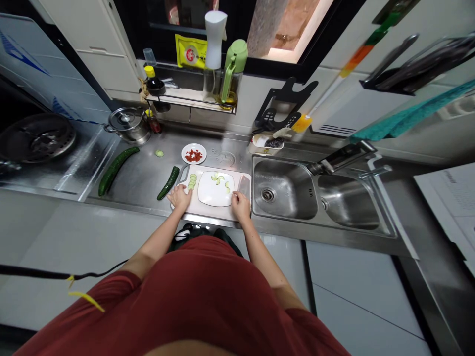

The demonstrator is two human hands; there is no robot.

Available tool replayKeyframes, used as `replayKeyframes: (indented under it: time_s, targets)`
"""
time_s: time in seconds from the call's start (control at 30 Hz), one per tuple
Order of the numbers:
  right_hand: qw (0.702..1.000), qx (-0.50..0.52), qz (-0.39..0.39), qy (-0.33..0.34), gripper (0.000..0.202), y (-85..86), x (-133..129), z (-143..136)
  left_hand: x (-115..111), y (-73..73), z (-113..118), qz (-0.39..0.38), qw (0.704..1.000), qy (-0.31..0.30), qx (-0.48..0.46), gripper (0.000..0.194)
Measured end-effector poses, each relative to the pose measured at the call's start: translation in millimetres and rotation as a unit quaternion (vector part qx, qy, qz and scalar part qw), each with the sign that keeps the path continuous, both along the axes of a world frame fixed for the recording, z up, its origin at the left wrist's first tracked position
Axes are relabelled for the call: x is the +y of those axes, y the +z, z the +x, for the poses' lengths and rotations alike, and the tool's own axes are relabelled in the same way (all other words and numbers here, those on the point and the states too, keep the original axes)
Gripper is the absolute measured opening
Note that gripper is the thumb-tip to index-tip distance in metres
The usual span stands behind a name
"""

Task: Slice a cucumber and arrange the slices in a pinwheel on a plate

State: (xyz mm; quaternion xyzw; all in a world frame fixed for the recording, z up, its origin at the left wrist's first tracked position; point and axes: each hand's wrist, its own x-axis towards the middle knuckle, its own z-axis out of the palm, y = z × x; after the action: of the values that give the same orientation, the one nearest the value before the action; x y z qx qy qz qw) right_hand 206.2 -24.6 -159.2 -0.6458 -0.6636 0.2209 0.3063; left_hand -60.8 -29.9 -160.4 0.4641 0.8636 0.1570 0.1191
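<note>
A square white plate lies on the pale cutting board, with several thin cucumber slices arranged near its top and right side. My left hand rests on the board's left part with fingers spread, just below a row of overlapping cucumber slices. At the plate's right edge is my right hand, its fingers pinched together; what they hold, if anything, is too small to tell. A knife lies partly visible on the board above my right hand. A cut cucumber sits left of the board.
Behind the board stands a small plate of red pieces. A whole cucumber, a steel pot and a wok are to the left. The double sink adjoins the board's right side. Bottles stand on a wall rack.
</note>
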Motion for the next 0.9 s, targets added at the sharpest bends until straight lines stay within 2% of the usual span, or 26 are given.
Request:
replayKeyframes:
  time_s: [0.6,0.9]
  targets:
    - [1.000,0.003,-0.007,-0.003,0.035,-3.3,-3.2,5.0,7.4,1.6,8.6,0.001,0.998,0.020,-0.061,0.015]
    - [1.000,0.002,-0.016,-0.009,0.035,-4.3,-4.0,3.9,10.3,8.2,6.9,0.066,0.984,0.034,-0.159,0.019]
